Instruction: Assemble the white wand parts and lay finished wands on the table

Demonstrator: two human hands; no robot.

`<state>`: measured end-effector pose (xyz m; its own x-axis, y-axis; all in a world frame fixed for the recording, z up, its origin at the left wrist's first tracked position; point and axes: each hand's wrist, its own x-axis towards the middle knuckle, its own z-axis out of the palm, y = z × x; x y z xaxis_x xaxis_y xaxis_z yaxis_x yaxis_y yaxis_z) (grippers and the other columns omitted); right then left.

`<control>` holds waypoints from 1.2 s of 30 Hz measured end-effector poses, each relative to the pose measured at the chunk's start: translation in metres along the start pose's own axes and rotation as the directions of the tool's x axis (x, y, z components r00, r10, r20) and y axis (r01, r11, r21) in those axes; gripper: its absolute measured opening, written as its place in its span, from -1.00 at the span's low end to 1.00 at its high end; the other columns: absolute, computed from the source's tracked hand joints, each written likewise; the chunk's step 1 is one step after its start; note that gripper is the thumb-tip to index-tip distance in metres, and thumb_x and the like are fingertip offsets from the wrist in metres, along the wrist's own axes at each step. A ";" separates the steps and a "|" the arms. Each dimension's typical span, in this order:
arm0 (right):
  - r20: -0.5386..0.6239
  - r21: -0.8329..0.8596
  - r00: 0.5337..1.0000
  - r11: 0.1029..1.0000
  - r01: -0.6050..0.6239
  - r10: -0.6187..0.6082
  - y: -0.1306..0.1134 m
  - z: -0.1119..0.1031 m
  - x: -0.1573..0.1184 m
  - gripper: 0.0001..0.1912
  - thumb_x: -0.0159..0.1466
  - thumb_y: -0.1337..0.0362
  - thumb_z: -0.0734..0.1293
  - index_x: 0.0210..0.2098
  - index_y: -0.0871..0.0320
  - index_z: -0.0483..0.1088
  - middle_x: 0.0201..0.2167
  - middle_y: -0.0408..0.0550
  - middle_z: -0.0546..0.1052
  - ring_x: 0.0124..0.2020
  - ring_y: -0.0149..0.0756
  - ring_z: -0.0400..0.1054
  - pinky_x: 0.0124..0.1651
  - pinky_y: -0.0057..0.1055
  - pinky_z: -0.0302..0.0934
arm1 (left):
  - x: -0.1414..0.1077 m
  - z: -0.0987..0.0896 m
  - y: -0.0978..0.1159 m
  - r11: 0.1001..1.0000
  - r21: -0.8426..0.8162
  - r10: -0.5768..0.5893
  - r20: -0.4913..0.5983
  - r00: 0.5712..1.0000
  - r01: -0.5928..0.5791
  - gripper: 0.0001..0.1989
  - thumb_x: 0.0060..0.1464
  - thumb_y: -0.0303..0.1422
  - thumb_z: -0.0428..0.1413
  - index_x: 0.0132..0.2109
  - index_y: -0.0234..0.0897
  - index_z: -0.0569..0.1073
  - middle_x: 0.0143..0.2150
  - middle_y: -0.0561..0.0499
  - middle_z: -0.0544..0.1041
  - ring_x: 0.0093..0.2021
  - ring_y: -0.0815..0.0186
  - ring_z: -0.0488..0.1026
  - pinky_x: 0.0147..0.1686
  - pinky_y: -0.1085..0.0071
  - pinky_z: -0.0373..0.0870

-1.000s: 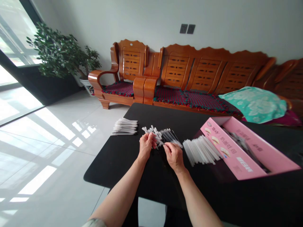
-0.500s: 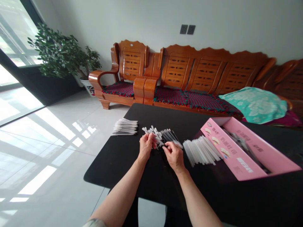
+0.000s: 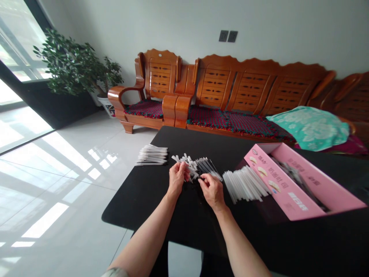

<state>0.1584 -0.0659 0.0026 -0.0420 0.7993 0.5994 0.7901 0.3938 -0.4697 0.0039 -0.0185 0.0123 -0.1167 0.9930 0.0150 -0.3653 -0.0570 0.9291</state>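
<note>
My left hand (image 3: 176,180) is closed, its thumb and fingers pinching a slim white pen barrel (image 3: 175,158) that pokes out past the fingertips. Close by on the right, my right hand (image 3: 212,189) is closed too, thumb against forefinger, with a tiny dark piece (image 3: 198,177) at the tips that I cannot make out well. Just beyond the hands lies a loose heap of short white pen parts (image 3: 192,164). Dark pen refills (image 3: 208,166) with metal tips lie beside it, partly hidden by my right hand. Further right, frosted white tubes (image 3: 245,184) are spread in a row.
A stack of white pens (image 3: 152,155) lies at the left edge of the black table (image 3: 155,204). On the right stands an open pink box (image 3: 284,188) with dark contents. Behind the table are a wooden sofa (image 3: 216,84) and a potted plant (image 3: 72,65).
My left hand and the white barrel have shifted very slightly to the left. My right hand stays almost in place.
</note>
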 end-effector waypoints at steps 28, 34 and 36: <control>-0.207 -0.318 0.970 0.929 -0.188 0.125 0.026 -0.006 -0.004 -0.63 0.36 0.10 0.19 -0.39 0.11 0.54 -0.64 -0.04 0.51 -0.66 -0.30 0.27 -0.52 -0.39 -0.10 | 0.008 -0.010 0.000 0.998 -0.033 0.046 -0.187 0.981 -0.053 -0.53 0.03 0.04 0.19 -0.35 -0.35 0.43 -0.58 0.08 0.44 -0.68 0.46 0.30 -0.71 0.55 0.16; -0.111 -0.308 0.989 0.943 -0.128 0.098 0.022 -0.001 -0.003 -0.72 0.35 0.16 0.24 -0.31 0.10 0.56 -0.55 -0.02 0.58 -0.60 -0.26 0.35 -0.47 -0.38 0.01 | 0.006 -0.008 0.001 0.998 -0.030 0.052 -0.154 0.987 -0.057 -0.53 0.02 0.04 0.20 -0.36 -0.35 0.43 -0.57 0.07 0.45 -0.68 0.46 0.30 -0.72 0.55 0.17; -0.106 -0.250 0.991 0.963 -0.102 0.078 0.017 -0.001 -0.003 -0.73 0.37 0.17 0.23 -0.24 0.13 0.55 -0.47 0.00 0.61 -0.52 -0.24 0.42 -0.41 -0.37 0.10 | 0.005 -0.007 0.002 0.998 -0.021 0.057 -0.125 0.990 -0.060 -0.54 0.03 0.03 0.20 -0.35 -0.35 0.44 -0.57 0.06 0.45 -0.68 0.46 0.31 -0.73 0.55 0.18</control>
<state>0.1732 -0.0617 -0.0062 0.0847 0.7749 0.6264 0.9181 0.1836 -0.3513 -0.0040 -0.0142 0.0114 -0.2522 0.9674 0.0219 -0.3766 -0.1189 0.9187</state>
